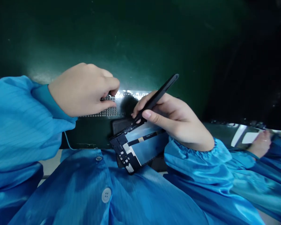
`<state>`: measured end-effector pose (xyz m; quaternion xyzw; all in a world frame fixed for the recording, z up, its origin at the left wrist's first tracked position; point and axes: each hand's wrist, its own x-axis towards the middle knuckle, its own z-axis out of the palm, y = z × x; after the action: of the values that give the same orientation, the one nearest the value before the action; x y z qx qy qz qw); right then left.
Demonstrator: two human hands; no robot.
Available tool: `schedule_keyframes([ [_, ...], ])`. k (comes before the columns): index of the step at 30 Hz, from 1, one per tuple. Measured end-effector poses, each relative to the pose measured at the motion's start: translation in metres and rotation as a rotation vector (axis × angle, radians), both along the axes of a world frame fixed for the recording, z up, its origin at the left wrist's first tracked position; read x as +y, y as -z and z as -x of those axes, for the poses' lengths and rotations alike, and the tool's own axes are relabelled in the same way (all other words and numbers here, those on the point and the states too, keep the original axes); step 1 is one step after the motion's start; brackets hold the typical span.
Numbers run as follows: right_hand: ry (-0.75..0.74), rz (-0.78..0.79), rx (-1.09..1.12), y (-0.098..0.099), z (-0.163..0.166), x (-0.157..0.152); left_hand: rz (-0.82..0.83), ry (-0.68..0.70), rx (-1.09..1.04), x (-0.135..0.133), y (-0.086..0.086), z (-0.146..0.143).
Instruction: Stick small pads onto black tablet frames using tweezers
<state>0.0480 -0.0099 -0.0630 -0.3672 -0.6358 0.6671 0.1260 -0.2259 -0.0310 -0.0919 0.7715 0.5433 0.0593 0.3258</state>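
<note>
My right hand grips slim black tweezers like a pen, its tip down at the upper edge of an opened smartphone. Inside the phone show dark board parts, several pale pads, a blue-grey panel and a dark strip across it. The phone lies tilted over a black holder at the table's near edge, against my smock. To the left, my left hand is curled with thumb and forefinger bent toward each other over a sheet of small grey squares. Whatever lies between those fingertips is hidden.
The dark green tabletop stretches beyond my hands. A shiny clear strip lies between them. At the right, another person's hand rests near white items, and a large black area stands behind it.
</note>
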Motion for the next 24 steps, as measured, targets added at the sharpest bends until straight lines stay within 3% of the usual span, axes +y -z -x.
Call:
schedule_keyframes([
  [2,0.017,-0.057,-0.001,-0.005,-0.001,-0.006,-0.019,-0.001,0.028,-0.001,0.001,0.0],
  [5,0.256,-0.252,0.002,-0.004,0.001,-0.032,-0.062,0.035,0.055,-0.002,0.004,0.002],
  [8,0.536,-0.372,-0.021,0.01,0.001,-0.077,-0.083,0.048,0.027,-0.002,0.007,0.004],
  [11,0.692,-0.4,0.007,0.032,0.001,-0.116,-0.1,0.041,0.018,-0.003,0.008,0.005],
  [17,0.637,-0.497,0.126,0.053,0.005,-0.127,-0.073,0.041,0.05,0.0,0.001,0.003],
  [21,0.597,-0.508,0.098,0.049,0.004,-0.126,-0.092,0.035,0.047,-0.001,0.0,0.002],
  [24,0.491,-0.601,-0.039,0.035,-0.002,-0.124,-0.162,0.075,0.061,-0.003,0.003,0.004],
])
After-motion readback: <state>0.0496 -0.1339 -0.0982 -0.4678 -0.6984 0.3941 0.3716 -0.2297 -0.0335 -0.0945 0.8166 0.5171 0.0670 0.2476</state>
